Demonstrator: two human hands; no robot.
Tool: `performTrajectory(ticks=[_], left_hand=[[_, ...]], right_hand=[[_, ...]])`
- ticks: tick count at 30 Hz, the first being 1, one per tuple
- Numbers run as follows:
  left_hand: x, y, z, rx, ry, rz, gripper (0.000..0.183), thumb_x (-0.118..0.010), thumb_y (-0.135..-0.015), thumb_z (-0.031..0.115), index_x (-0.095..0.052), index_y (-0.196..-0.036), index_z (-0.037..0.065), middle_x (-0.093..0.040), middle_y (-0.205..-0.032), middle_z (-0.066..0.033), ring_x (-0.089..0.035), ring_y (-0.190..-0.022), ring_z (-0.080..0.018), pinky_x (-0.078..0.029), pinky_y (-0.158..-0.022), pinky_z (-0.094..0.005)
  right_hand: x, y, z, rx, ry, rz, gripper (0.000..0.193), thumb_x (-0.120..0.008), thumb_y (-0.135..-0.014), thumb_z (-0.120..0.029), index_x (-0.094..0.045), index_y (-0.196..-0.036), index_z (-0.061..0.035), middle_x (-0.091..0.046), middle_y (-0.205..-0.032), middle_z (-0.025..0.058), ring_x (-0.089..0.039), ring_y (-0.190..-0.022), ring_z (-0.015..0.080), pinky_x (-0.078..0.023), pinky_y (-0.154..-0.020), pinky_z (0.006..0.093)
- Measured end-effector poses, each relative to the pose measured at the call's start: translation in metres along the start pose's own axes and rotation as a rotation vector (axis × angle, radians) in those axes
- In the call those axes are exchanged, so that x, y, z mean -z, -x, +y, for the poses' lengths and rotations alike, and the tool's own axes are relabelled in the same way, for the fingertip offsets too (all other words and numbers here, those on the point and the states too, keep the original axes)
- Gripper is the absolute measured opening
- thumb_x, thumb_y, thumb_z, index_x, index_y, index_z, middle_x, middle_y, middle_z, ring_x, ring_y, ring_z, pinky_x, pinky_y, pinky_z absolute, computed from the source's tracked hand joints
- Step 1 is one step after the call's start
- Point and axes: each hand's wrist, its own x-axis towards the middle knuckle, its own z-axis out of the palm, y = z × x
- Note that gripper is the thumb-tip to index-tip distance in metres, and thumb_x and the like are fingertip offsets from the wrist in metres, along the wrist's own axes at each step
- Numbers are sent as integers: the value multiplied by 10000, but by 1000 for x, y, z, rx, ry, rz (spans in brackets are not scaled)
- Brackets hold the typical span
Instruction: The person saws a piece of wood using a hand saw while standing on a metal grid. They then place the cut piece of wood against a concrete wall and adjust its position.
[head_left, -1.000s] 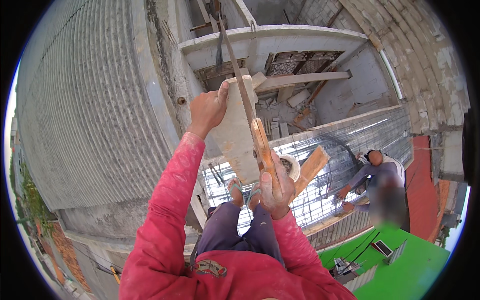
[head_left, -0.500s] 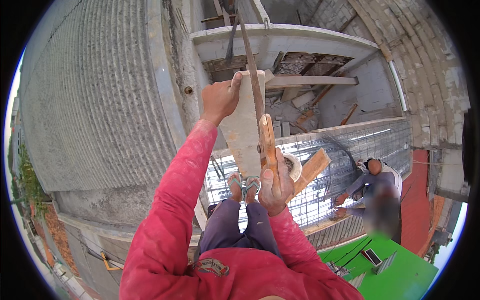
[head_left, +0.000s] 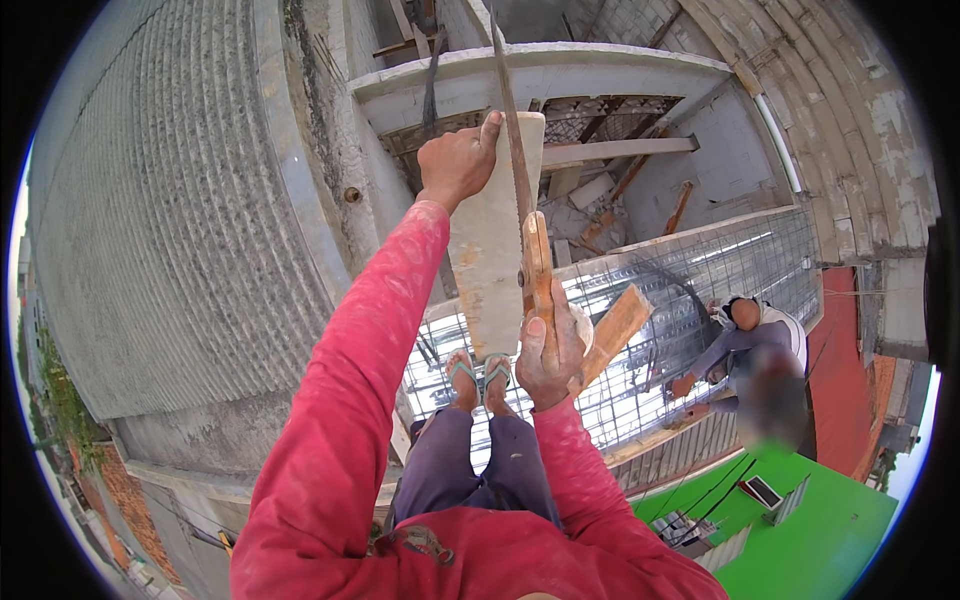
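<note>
My right hand is wrapped round the wooden handle of a handsaw. The long brownish blade points away from me and lies against the far right part of a pale flat board, its tip reaching past the far end. My left hand grips the board's far left edge, thumb up by the corner; its other fingers are partly hidden. The near end of the board is close to my sandalled feet. I cannot tell how deep the blade sits in the board.
Beside my right hand are a mostly hidden white container and a wooden plank. A shiny deck with wire mesh extends right, where a co-worker crouches. Ahead is an open pit with debris; left is a corrugated roof.
The view has shifted slightly. The board, left hand and saw appear a little farther up the picture, and the white container is more covered by my right hand. Both grips stay the same.
</note>
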Motion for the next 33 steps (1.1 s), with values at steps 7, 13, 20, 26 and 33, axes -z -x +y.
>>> performTrajectory(ticks=[7,13,20,26,33], left_hand=[[-16,-5,25,-41,-84,47,826,-118,-1013,623,-758,-886,115,-717,-830,-185,-678,-813,-406,-496,-719,-502],[-26,-17,41,-17,-122,31,839,-116,-1003,646,-763,-917,120,-724,-869,-186,-684,-846,-401,-508,-735,-493],[-36,-43,35,24,-131,4,885,-88,-985,683,-764,-982,110,-721,-944,-221,-671,-934,-439,-498,-795,-519],[-46,-62,30,52,-154,46,900,-86,-971,707,-761,-1019,113,-713,-1005,-245,-653,-1009,-457,-483,-850,-529],[-58,-77,19,46,-162,93,921,-68,-961,718,-755,-1044,110,-707,-1043,-247,-643,-1043,-451,-468,-885,-520]], right_hand=[[7,1,18,63,8,68,514,-592,-975,-249,-519,-1368,73,-720,-955,182,-696,-696,219,-538,-620,317],[13,-1,55,63,19,25,510,-606,-973,-250,-516,-1384,39,-715,-1012,217,-720,-758,263,-551,-654,320],[-13,6,114,172,-48,75,526,-562,-1005,-285,-477,-1421,25,-663,-866,140,-674,-729,230,-541,-653,324],[-39,11,150,201,-178,160,517,-534,-1025,-278,-472,-1420,49,-629,-751,91,-608,-617,175,-534,-601,320],[-26,4,167,191,-170,74,508,-502,-1035,-277,-459,-1434,34,-608,-698,80,-576,-579,154,-516,-571,317]])
